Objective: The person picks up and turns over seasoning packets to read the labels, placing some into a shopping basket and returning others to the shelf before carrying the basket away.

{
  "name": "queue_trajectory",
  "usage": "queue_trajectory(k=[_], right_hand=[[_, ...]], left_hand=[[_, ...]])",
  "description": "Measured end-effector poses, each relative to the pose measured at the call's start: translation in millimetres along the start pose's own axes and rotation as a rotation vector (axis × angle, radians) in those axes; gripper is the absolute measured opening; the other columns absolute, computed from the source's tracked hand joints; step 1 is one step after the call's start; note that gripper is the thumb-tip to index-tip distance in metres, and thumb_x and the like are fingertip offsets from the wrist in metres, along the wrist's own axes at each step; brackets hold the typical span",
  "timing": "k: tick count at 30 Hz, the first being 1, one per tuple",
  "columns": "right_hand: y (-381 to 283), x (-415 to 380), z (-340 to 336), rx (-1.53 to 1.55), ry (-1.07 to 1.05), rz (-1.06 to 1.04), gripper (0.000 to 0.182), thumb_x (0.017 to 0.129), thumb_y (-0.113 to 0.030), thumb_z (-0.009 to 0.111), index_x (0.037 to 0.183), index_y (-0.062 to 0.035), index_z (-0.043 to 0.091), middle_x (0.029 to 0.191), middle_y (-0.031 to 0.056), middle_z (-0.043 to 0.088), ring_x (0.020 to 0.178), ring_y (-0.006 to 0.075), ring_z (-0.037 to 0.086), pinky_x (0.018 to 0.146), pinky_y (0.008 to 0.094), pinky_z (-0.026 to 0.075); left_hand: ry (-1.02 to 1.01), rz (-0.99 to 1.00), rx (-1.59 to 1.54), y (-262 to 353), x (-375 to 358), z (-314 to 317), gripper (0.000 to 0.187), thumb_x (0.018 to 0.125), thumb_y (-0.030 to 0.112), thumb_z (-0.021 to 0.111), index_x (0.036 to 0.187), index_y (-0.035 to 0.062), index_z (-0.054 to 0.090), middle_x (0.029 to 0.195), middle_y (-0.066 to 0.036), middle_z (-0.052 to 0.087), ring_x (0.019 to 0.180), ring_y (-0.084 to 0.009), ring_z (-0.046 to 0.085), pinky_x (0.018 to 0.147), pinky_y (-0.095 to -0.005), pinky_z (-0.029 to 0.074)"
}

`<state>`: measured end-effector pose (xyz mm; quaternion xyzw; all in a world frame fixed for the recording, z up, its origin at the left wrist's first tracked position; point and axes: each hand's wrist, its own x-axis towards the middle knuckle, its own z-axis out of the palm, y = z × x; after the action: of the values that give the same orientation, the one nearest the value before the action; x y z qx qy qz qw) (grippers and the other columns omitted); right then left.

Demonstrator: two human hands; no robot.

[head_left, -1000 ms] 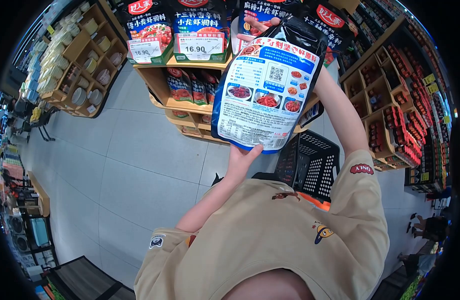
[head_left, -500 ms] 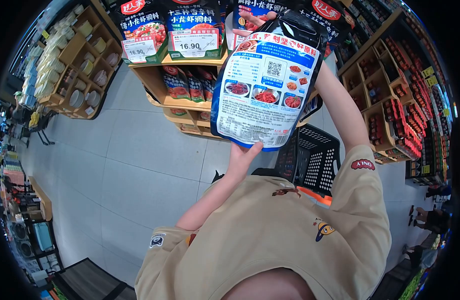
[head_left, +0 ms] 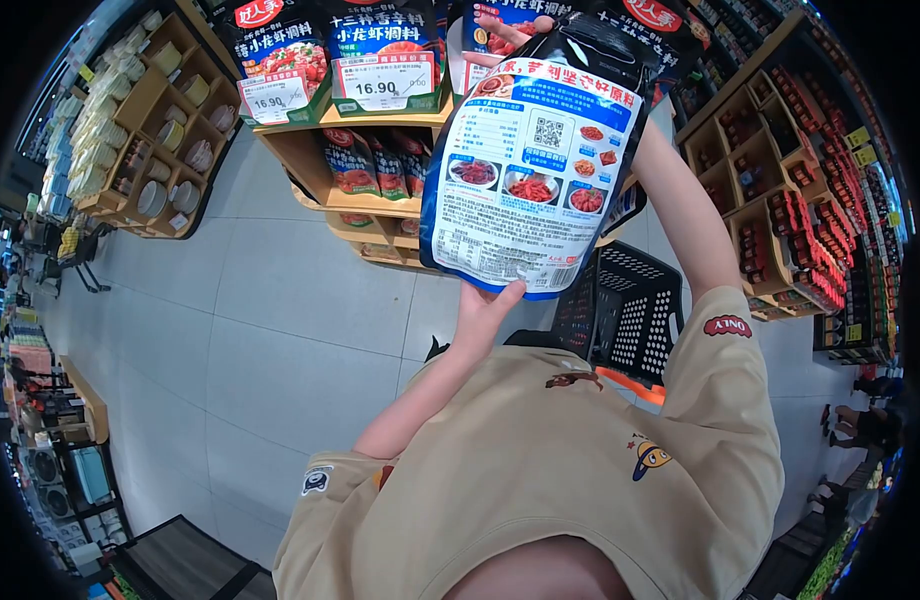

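Note:
A blue and black crayfish seasoning pouch [head_left: 540, 180] is tilted in front of me, its printed back with a QR code and dish pictures facing up. My left hand [head_left: 486, 312] grips the bottom edge, thumb on the front and other fingers hidden beneath. My right hand [head_left: 512, 42] reaches behind the upper part; some fingers show past the top left edge, while the palm is covered by the pouch. Similar seasoning pouches [head_left: 385, 45] stand upright just beyond, with a 16.90 price card [head_left: 382, 82] before them.
A wooden display shelf [head_left: 310, 165] carries more pouches on lower tiers. Below the held pouch, a black shopping basket [head_left: 630, 310] with an orange handle is by my body. Shelves with bowls [head_left: 152, 198] stand left, and shelves of red packages [head_left: 805, 240] stand right.
The pouch has turned very slightly, and glare on its back has lessened. Both hands keep the same hold. The surroundings shift a little with the camera.

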<state>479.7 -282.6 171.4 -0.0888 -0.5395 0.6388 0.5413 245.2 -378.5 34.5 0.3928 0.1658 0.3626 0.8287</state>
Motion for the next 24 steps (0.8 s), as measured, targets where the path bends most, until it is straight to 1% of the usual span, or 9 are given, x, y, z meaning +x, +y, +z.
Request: queue_trajectory(k=[5, 8, 10, 14, 16, 19, 21, 22, 24], right_hand=[[-6.6, -0.7, -1.5, -0.193, 0.121, -0.030, 0.015, 0.076, -0.012, 0.057, 0.086, -0.0010, 0.060, 0.081, 0.0014, 0.055, 0.073, 0.0076, 0.047, 0.061, 0.0207, 0.039], [-24.7, -1.8, 11.5, -0.670, 0.353, -0.049, 0.014, 0.076, -0.011, 0.057, 0.085, 0.0002, 0.060, 0.077, 0.0006, 0.057, 0.070, 0.0059, 0.048, 0.059, 0.0194, 0.039], [-38.4, -6.8, 32.3, -1.022, 0.507, 0.011, 0.014, 0.076, -0.010, 0.057, 0.084, 0.0009, 0.060, 0.075, 0.0000, 0.058, 0.067, 0.0048, 0.048, 0.058, 0.0185, 0.039], [-52.3, -30.7, 85.3, -1.273, 0.559, 0.183, 0.012, 0.076, -0.008, 0.057, 0.081, 0.0021, 0.061, 0.071, -0.0003, 0.058, 0.065, 0.0031, 0.047, 0.057, 0.0163, 0.038], [-52.7, -61.3, 86.9, -1.535, 0.446, 0.350, 0.018, 0.074, -0.016, 0.059, 0.086, -0.0023, 0.059, 0.091, 0.0078, 0.058, 0.084, 0.0162, 0.054, 0.067, 0.0240, 0.044], [-47.9, -87.4, 113.0, -1.664, 0.372, 0.238, 0.019, 0.075, -0.013, 0.055, 0.078, 0.0059, 0.056, 0.064, 0.0054, 0.057, 0.058, 0.0090, 0.049, 0.054, 0.0212, 0.039], [-49.9, -120.7, 112.6, -1.521, 0.560, 0.692, 0.021, 0.076, -0.020, 0.056, 0.086, -0.0020, 0.059, 0.082, 0.0080, 0.059, 0.071, 0.0133, 0.052, 0.059, 0.0249, 0.042], [-47.2, -140.0, 107.1, -1.505, 0.582, 0.709, 0.021, 0.076, -0.020, 0.056, 0.086, -0.0020, 0.059, 0.082, 0.0080, 0.059, 0.071, 0.0133, 0.052, 0.059, 0.0249, 0.042], [-36.2, -185.6, 87.8, -1.535, 0.714, 0.535, 0.020, 0.075, -0.016, 0.054, 0.078, 0.0043, 0.057, 0.053, 0.0035, 0.051, 0.048, 0.0084, 0.040, 0.046, 0.0243, 0.033]], left_hand=[[0.003, -0.032, 0.026, 0.1, -1.1, -2.7, 0.055, 0.075, 0.016, 0.059, 0.117, 0.0006, 0.028, 0.116, -0.011, 0.041, 0.107, -0.0177, 0.040, 0.091, -0.0317, 0.032], [0.018, -0.190, -0.330, 1.2, 4.5, -11.3, 0.046, 0.079, 0.030, 0.050, 0.112, 0.0010, 0.036, 0.112, -0.015, 0.044, 0.102, -0.0244, 0.047, 0.086, -0.0329, 0.036], [-0.611, -0.602, -0.758, -7.7, 17.9, -36.4, 0.049, 0.080, 0.044, 0.039, 0.104, 0.0016, 0.044, 0.103, -0.021, 0.050, 0.092, -0.0333, 0.052, 0.077, -0.0332, 0.040], [-0.637, -0.832, -0.991, -23.7, 27.7, -54.8, 0.058, 0.079, 0.050, 0.033, 0.107, 0.0006, 0.044, 0.102, -0.026, 0.051, 0.091, -0.0356, 0.052, 0.071, -0.0341, 0.042], [-0.514, -0.824, -0.409, -36.3, 38.9, -81.4, 0.058, 0.082, 0.047, 0.030, 0.114, -0.0006, 0.038, 0.108, -0.025, 0.048, 0.096, -0.0311, 0.051, 0.077, -0.0327, 0.041], [-0.132, -0.789, 0.218, -60.4, 37.5, -113.5, 0.051, 0.085, 0.046, 0.025, 0.116, 0.0077, 0.038, 0.106, -0.015, 0.053, 0.097, -0.0199, 0.050, 0.083, -0.0267, 0.036], [0.039, -0.759, 0.628, -89.2, 30.9, -161.9, 0.048, 0.081, 0.044, 0.035, 0.113, 0.0078, 0.041, 0.103, -0.010, 0.056, 0.092, -0.0170, 0.051, 0.082, -0.0292, 0.035], [0.091, -0.769, 0.722, -101.8, 23.4, -187.2, 0.047, 0.080, 0.043, 0.037, 0.112, 0.0083, 0.041, 0.102, -0.010, 0.056, 0.091, -0.0170, 0.051, 0.081, -0.0298, 0.036], [0.194, -0.817, 0.818, -116.5, 4.5, -228.9, 0.044, 0.079, 0.040, 0.040, 0.110, 0.0089, 0.042, 0.100, -0.010, 0.057, 0.089, -0.0177, 0.052, 0.077, -0.0304, 0.037]])
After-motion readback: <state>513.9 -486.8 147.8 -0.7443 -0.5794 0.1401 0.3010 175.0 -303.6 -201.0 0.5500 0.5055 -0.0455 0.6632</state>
